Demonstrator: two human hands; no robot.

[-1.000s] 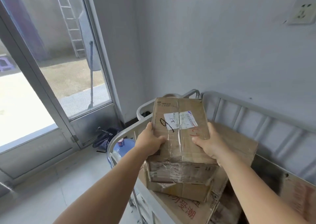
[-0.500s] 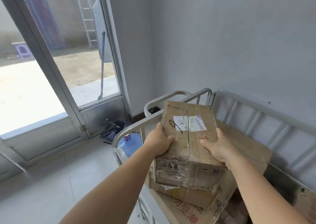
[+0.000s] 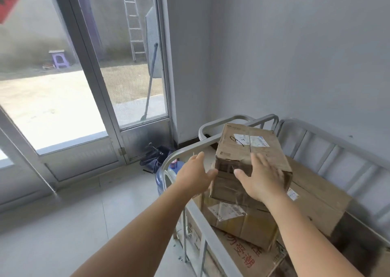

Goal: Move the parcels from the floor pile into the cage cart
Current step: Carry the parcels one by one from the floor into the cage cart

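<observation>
Taped cardboard parcel (image 3: 251,162) sits atop the boxes in the cage cart (image 3: 329,141), left hand (image 3: 196,177) and right hand (image 3: 261,179) spread, gripping nothing; check it's seated flat, not overhanging the rail.

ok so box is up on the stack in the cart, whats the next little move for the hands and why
Probably draw both hands back and turn for the next parcel. The taped box rests on the other cartons inside the cage cart. The left hand is open beside it, the right hand lies flat on its near top edge, and neither has a grip on it.
</observation>
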